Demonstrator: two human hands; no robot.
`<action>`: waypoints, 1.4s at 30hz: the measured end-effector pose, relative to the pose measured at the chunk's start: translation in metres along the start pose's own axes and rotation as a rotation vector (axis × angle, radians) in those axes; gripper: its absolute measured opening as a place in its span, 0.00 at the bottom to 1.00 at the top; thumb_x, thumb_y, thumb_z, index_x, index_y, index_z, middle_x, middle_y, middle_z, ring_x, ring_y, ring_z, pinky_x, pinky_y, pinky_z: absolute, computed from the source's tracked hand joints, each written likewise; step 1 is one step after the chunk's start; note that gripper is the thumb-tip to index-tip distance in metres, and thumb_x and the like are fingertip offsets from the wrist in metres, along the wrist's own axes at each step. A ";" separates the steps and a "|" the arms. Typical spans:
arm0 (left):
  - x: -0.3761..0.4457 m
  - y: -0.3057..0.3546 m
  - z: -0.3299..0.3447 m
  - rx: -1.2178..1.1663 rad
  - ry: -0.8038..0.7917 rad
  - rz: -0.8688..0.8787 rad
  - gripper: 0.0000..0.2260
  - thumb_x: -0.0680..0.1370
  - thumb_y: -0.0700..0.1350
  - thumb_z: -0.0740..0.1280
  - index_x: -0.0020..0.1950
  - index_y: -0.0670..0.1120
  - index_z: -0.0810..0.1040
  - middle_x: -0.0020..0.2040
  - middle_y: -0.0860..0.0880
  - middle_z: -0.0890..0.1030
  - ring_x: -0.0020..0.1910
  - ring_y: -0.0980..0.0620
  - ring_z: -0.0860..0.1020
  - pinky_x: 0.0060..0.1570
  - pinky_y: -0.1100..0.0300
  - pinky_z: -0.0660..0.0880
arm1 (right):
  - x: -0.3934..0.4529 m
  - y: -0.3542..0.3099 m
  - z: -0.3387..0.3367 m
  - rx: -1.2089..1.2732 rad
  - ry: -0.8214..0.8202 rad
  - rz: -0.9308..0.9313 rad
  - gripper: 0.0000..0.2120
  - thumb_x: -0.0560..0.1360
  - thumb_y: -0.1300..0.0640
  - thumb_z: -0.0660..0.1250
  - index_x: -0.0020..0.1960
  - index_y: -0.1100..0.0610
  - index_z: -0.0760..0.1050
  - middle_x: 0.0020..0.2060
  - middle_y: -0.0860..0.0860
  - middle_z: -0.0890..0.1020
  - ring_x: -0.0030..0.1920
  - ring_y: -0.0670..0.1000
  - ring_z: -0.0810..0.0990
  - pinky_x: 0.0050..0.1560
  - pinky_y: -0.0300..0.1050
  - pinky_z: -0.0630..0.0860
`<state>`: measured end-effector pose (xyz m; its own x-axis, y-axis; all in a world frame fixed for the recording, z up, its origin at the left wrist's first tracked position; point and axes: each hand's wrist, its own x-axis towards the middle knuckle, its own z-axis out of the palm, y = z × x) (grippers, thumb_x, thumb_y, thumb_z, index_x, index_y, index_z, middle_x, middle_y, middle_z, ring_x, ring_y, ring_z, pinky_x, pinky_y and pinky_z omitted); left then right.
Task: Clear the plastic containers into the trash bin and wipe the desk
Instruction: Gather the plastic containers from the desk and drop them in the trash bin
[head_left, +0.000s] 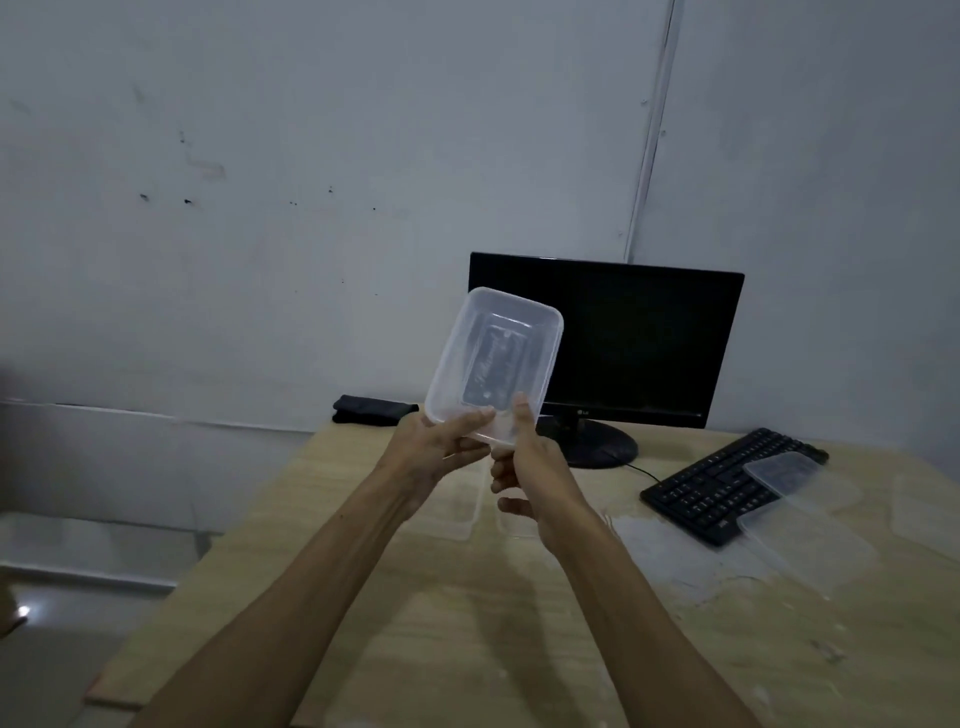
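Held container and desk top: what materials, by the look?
Held container: thin clear plastic, glossy; the dark monitor shows through its walls. Desk: pale wood-grain surface, matte, likely laminate or veneer; can't tell which.

Plain office corner: monitor (623, 343), keyboard (722, 483) on wooden desk (519, 623).
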<state>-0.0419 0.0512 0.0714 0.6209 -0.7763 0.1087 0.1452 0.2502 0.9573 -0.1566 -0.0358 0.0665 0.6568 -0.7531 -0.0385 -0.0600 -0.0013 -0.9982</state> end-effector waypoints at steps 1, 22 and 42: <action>0.000 0.003 -0.007 0.034 0.002 -0.020 0.13 0.74 0.41 0.77 0.56 0.36 0.83 0.53 0.36 0.86 0.52 0.38 0.85 0.54 0.51 0.83 | 0.000 -0.001 -0.001 0.017 -0.028 0.001 0.31 0.81 0.30 0.56 0.56 0.56 0.80 0.44 0.52 0.84 0.42 0.50 0.83 0.43 0.46 0.82; -0.096 0.027 -0.151 -0.123 0.397 -0.114 0.10 0.79 0.50 0.72 0.55 0.45 0.82 0.49 0.43 0.85 0.44 0.46 0.84 0.41 0.54 0.84 | -0.016 0.028 0.077 0.371 -0.287 0.156 0.23 0.77 0.46 0.74 0.63 0.61 0.75 0.56 0.59 0.84 0.58 0.56 0.86 0.54 0.56 0.85; -0.296 -0.027 -0.355 0.382 0.628 -0.342 0.22 0.72 0.50 0.79 0.64 0.46 0.83 0.58 0.43 0.83 0.53 0.47 0.82 0.51 0.54 0.81 | -0.072 0.104 0.257 -0.905 -0.840 -0.625 0.29 0.77 0.37 0.71 0.72 0.52 0.75 0.67 0.51 0.79 0.63 0.50 0.76 0.57 0.43 0.69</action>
<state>0.0446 0.4796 -0.0815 0.9226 -0.2763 -0.2691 0.2031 -0.2452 0.9480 -0.0169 0.1868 -0.0460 0.9869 0.1489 0.0616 0.1597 -0.8540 -0.4952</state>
